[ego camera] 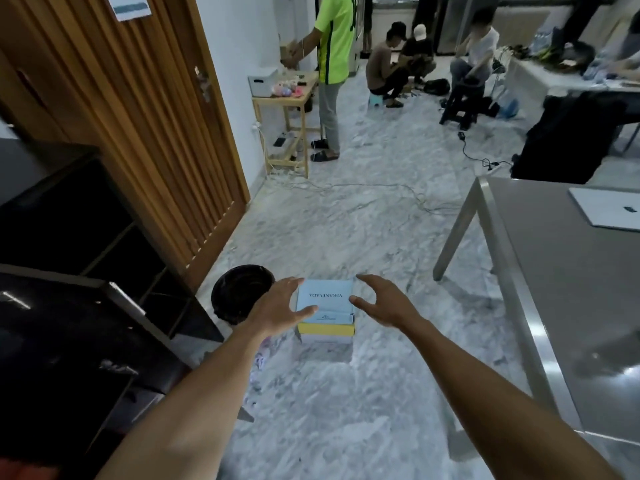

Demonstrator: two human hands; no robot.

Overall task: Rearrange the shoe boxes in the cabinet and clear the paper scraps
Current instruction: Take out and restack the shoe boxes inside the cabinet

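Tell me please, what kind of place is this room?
Probably a shared indoor workroom, maybe in a home or office. It has a marble floor, a grey table holding a laptop, and an open dark cabinet. Several people sit on low stools behind.

Single head-worn view, wide-angle, looking forward and down from standing height. Both forearms reach out from the bottom edge toward the marble floor (346, 209). Dark cabinet (86, 271) close at left, grey surface (571, 271) near at right; room's far end lies distant along top edge
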